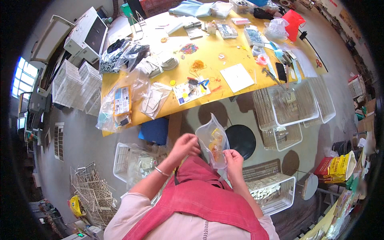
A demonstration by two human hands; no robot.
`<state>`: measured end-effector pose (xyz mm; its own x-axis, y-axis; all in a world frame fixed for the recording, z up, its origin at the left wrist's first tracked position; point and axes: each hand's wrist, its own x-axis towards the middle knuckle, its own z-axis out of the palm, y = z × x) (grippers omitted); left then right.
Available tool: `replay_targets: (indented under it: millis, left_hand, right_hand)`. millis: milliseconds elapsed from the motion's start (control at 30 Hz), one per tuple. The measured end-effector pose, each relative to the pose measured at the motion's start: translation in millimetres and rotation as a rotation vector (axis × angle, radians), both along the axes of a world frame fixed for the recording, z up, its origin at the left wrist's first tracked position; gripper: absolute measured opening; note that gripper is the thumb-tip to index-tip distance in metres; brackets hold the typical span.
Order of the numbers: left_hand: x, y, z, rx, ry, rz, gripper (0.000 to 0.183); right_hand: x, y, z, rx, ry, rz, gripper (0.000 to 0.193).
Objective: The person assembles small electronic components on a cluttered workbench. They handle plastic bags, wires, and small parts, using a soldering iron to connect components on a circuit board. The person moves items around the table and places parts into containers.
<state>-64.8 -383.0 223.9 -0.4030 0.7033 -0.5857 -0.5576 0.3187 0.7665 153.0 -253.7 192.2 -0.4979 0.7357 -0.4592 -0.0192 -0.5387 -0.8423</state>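
A clear plastic bag (218, 157) hangs upright in front of my red apron, with yellow and orange pieces (216, 144) inside it. My right hand (234, 159) pinches the bag's right edge low down, thumb and fingers closed on the film. At the bag's left side is my left hand (186, 146), its fingers curled together close to the edge. Whether those fingers grip the film or something small is hidden. A bracelet circles my left wrist.
Ahead stands a yellow-topped table (160, 105) bearing rubber bands (189, 49), a white sheet (237, 78), a phone (281, 72) and bagged parts. A black round stool (240, 142) is beyond the bag. White baskets (295, 196) stand on the floor at both sides.
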Motion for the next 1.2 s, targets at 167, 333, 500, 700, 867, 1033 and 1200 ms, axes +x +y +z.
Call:
replay_targets:
  millis: [167,333,500,700,867,1033,1200]
  left_hand:
    - [-188.6,115.0,-70.2,-0.03,0.543,-0.018,0.021]
    - [-337.3,242.2,-126.0,-0.147,1.329,-0.278,0.039]
    - [-393.4,306.5,-141.1,-0.295,1.458,-0.648,0.072]
    - [-425.7,342.3,-157.7,-0.19,1.566,-0.926,0.078]
    - [-441.6,366.5,-164.8,-0.084,1.463,-0.923,0.061]
    - [-437.2,375.6,-165.2,-0.183,1.401,-0.843,0.057]
    - [-417.1,377.2,-150.6,-0.266,1.333,-0.718,0.063]
  right_hand:
    - [-21.1,39.8,18.2,0.028,-0.214,-0.044,0.012]
    - [-43.4,80.0,40.7,-0.003,-0.38,-0.194,0.01]
    - [-67.5,103.3,49.6,0.037,-0.429,-0.272,0.012]
    - [-83.6,114.2,49.9,-0.059,-0.482,-0.336,0.014]
    - [-96.1,117.1,40.9,-0.034,-0.488,-0.34,0.013]
    - [-101.8,116.8,42.1,-0.046,-0.482,-0.365,0.012]
    - [-108.9,115.8,43.9,-0.027,-0.476,-0.363,0.012]
